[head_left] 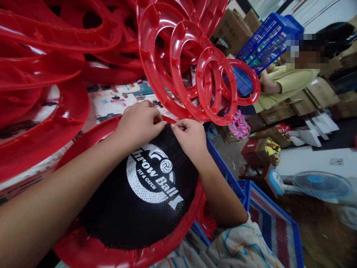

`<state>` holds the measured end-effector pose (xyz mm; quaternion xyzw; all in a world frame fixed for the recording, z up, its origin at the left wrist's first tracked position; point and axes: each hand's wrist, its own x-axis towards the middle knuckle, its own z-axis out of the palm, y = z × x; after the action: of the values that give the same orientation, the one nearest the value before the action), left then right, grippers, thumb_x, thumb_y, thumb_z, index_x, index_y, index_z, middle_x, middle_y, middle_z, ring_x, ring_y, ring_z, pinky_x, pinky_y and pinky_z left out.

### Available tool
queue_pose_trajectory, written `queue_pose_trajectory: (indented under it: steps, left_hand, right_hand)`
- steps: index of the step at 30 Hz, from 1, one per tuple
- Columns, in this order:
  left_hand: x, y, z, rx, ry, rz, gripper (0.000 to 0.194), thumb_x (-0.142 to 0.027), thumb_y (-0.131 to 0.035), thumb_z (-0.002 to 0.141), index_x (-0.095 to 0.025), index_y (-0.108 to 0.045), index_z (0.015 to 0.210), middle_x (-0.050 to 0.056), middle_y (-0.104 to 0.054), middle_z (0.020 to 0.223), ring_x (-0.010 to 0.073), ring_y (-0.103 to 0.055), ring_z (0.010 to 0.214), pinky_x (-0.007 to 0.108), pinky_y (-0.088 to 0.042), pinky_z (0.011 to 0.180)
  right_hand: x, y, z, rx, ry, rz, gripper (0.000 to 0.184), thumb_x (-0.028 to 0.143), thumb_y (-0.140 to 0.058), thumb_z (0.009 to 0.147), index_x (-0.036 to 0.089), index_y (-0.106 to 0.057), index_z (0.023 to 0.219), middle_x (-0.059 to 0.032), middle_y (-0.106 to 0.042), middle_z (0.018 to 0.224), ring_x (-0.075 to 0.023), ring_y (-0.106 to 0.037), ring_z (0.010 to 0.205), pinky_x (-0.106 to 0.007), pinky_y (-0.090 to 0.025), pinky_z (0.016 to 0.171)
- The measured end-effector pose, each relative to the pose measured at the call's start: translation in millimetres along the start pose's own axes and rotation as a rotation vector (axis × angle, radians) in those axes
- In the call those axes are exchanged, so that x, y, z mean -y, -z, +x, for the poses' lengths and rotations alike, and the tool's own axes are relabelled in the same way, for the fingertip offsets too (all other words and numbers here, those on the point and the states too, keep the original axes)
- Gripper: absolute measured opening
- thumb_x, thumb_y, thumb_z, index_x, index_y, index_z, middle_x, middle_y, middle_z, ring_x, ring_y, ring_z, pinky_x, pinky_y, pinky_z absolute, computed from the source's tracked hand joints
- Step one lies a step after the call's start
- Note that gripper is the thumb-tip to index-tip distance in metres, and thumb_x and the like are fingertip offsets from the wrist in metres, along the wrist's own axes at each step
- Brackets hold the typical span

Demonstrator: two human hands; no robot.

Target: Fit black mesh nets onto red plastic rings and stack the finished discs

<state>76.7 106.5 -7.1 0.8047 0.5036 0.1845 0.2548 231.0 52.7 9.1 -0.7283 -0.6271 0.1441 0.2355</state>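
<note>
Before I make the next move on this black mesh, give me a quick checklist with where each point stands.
1. Left hand and right hand together at the far edge of the black mesh: ok.
2. White print facing up: ok.
3. Mesh fastened all round the red ring: cannot tell, arms hide parts.
4. Loose rings well away: probably not ok, close beyond the hands.

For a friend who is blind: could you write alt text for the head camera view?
Left hand and right hand pinch the edge of black mesh printed "Fly & Catch" on a red plastic ring. More red rings are heaped beyond; a person in yellow and a fan are at right.
</note>
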Motion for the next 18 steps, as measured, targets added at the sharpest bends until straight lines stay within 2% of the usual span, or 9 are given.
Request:
queue_pose_trajectory:
  steps: [7, 15, 18]
  left_hand:
    - [-3, -0.1, 1, 0.001, 0.045, 0.008, 0.034, -0.043, -0.047, 0.081, -0.020, -0.072, 0.084, 0.012, -0.064, 0.103, 0.0295, -0.058, 0.104, 0.045, -0.046, 0.093]
    - [-5, -1.0, -1, -0.032, 0.062, 0.048, 0.033, -0.047, -0.047, 0.082, -0.022, -0.069, 0.081, 0.011, -0.061, 0.100, 0.0289, -0.057, 0.098, 0.045, -0.048, 0.088]
    - [-2, -0.9, -1, -0.033, 0.078, -0.005, 0.031, -0.048, -0.050, 0.081, -0.022, -0.068, 0.081, 0.011, -0.059, 0.105, 0.0284, -0.057, 0.098, 0.045, -0.047, 0.090]
  right_hand:
    - [3, 0, 0, -0.027, -0.016, -0.099, 0.018, 0.025, -0.061, 0.077, 0.020, -0.060, 0.060, -0.0006, -0.060, 0.061, -0.0163, -0.055, 0.063, -0.029, -0.040, 0.063]
    - [5, 9, 3, 0.054, -0.033, -0.103, 0.018, 0.026, -0.065, 0.078, 0.019, -0.063, 0.062, -0.0014, -0.062, 0.062, -0.0162, -0.057, 0.065, -0.029, -0.041, 0.065]
    - [5, 15, 5, 0.104, -0.046, -0.028, 0.018, 0.025, -0.067, 0.078, 0.017, -0.065, 0.063, -0.0007, -0.063, 0.063, -0.0144, -0.056, 0.064, -0.028, -0.040, 0.064]
